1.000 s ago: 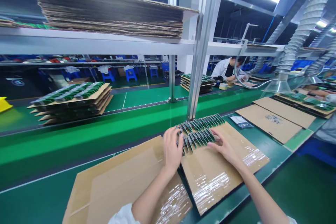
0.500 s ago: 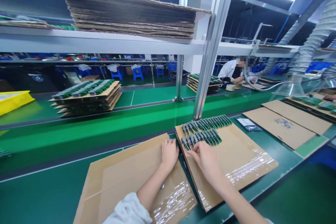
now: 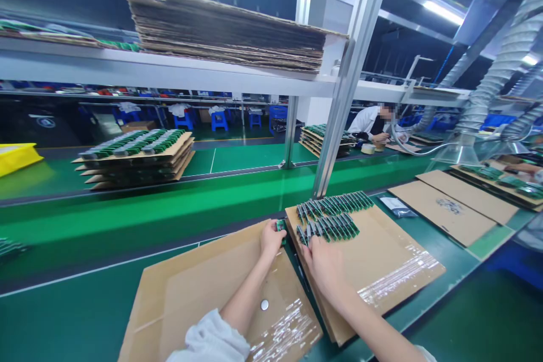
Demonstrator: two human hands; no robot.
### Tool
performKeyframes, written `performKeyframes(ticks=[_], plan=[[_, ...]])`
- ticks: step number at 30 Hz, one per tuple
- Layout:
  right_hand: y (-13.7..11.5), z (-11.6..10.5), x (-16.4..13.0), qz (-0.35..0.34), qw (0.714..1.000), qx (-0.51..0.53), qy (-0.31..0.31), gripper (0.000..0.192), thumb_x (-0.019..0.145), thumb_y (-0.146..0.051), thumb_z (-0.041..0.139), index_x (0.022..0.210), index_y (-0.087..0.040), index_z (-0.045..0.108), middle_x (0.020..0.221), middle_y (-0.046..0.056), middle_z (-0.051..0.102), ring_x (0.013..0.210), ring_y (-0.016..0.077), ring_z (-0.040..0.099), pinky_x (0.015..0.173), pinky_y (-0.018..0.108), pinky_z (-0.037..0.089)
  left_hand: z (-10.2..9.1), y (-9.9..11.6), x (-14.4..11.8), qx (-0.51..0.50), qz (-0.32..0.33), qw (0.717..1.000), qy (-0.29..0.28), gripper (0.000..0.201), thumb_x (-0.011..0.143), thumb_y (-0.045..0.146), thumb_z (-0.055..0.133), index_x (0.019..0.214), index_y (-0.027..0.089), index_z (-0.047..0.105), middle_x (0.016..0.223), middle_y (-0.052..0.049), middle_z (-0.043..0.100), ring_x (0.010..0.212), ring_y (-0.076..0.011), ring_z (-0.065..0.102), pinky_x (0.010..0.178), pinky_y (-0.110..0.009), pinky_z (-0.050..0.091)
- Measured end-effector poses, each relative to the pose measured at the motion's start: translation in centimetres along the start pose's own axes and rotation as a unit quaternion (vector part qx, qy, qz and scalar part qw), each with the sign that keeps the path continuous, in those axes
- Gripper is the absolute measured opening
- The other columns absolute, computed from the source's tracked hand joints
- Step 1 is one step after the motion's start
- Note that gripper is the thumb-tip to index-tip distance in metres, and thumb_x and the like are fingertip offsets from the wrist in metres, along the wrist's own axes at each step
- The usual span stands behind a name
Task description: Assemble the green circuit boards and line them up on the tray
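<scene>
Plainly, green board (image 3: 280, 225) pinched between left fingers (image 3: 268, 231); right fingers (image 3: 316, 245) at board row (image 3: 339, 227), can't tell grip.

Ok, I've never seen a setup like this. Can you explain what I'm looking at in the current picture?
There's no machine here: these are a person's bare hands, seen by one camera worn on that person's head, looking forward and down. The left hand holds a small green circuit board near the far right corner of the left cardboard sheet, where a round silver disc also lies. The right hand is at the left end of the nearer row of circuit boards; whether it grips one is hidden. Those boards stand leaning on the right cardboard sheet. Both sheets lie on a green workbench.
</scene>
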State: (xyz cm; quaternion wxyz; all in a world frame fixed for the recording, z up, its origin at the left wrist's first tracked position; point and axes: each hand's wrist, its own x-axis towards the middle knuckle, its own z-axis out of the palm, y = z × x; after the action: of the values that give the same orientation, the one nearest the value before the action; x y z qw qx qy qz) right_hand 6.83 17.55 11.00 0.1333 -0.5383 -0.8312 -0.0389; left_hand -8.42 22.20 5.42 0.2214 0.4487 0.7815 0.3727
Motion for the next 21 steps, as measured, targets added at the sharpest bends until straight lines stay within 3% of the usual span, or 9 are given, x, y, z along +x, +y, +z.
performKeyframes(ticks=[5,9,13,17,21], plan=[[-0.5,0.1,0.1,-0.006,1.0,0.003,0.024,0.014,0.09,-0.031,0.052,0.087,-0.017,0.051,0.086,0.007,0.06,0.07,0.0182,0.064,0.047,0.023,0.037,-1.7,2.1,0.7,-0.032,0.012,0.999,0.024,0.033,0.087,0.03,0.057,0.117,0.016,0.054,0.114,-0.009,0.058,0.101,-0.0227,0.057,0.086,-0.045,0.048],[-0.6,0.7,0.3,-0.006,0.999,-0.003,0.034,0.01,0.091,-0.026,0.05,0.085,-0.018,0.051,0.088,0.007,0.058,0.069,0.0181,0.063,0.045,0.023,0.035,-1.6,4.5,1.9,-0.066,0.024,0.997,-0.031,0.028,0.086,0.03,0.058,0.11,0.015,0.057,0.116,-0.009,0.057,0.103,-0.0231,0.056,0.087,-0.046,0.048],[-0.5,1.2,0.4,-0.001,0.999,-0.008,0.048,0.011,0.091,-0.023,0.049,0.082,-0.018,0.052,0.085,0.007,0.059,0.069,0.0193,0.064,0.045,0.024,0.033,-1.4,5.4,3.0,-0.141,-0.006,0.986,-0.083,0.029,0.087,0.031,0.057,0.112,0.016,0.057,0.115,-0.008,0.058,0.098,-0.0216,0.058,0.083,-0.042,0.051],[-0.5,1.4,0.5,-0.007,0.998,-0.005,0.062,0.011,0.09,-0.02,0.048,0.08,-0.018,0.051,0.082,0.006,0.059,0.068,0.018,0.063,0.045,0.024,0.031,-1.6,5.1,3.4,-0.247,-0.052,0.961,-0.116,0.028,0.088,0.031,0.056,0.111,0.016,0.056,0.111,-0.008,0.059,0.092,-0.0198,0.06,0.077,-0.039,0.053],[-0.6,1.6,0.7,-0.01,0.997,0.0,0.074,0.01,0.088,-0.017,0.049,0.078,-0.018,0.052,0.079,0.004,0.059,0.067,0.017,0.062,0.047,0.024,0.03,-1.9,4.3,3.3,-0.379,-0.09,0.912,-0.129,0.028,0.088,0.03,0.056,0.112,0.015,0.055,0.106,-0.007,0.06,0.085,-0.0175,0.061,0.072,-0.036,0.054]])
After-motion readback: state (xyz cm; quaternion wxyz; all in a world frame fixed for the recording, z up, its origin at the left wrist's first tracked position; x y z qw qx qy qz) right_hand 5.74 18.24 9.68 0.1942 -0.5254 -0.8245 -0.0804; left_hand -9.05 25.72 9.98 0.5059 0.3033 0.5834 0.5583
